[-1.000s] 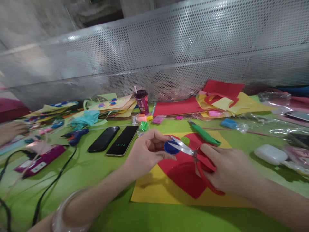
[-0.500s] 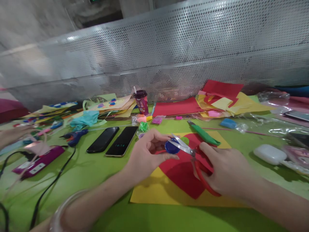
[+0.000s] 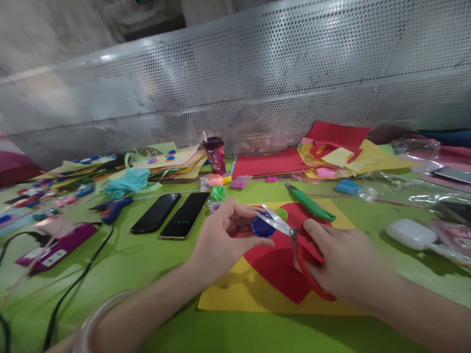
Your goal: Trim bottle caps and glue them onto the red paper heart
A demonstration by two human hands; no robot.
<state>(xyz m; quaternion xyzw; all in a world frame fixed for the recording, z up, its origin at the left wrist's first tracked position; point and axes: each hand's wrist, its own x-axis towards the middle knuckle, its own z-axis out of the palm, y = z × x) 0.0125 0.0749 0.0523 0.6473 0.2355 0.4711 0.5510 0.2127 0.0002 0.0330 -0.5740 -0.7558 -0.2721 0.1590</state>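
Note:
Between the thumb and fingers of my left hand (image 3: 224, 235) is a round blue bottle cap (image 3: 264, 227). My right hand (image 3: 336, 255) grips red-handled scissors (image 3: 312, 274) by their loops. The scissor blades are parted and lie at the cap's upper edge; whether they bite into it I cannot tell. Below both hands a red paper heart (image 3: 279, 272) rests on a yellow sheet (image 3: 224, 294). A light green round piece (image 3: 281, 214) shows just behind the blades. Beyond them lies a green utility knife (image 3: 311, 202), partly over the red paper.
Two phones (image 3: 186, 215) lie left of my hands. Further left are a glue gun (image 3: 114, 210) and a purple power strip (image 3: 57, 250) with black cables. A lidded cup (image 3: 214, 156) stands at the back near red paper (image 3: 270, 163). A white earphone case (image 3: 411, 234) sits at the right.
The blue cap has tilted slightly in my left hand, while the scissors stay almost in place. Another person's hand at the far left has left the view.

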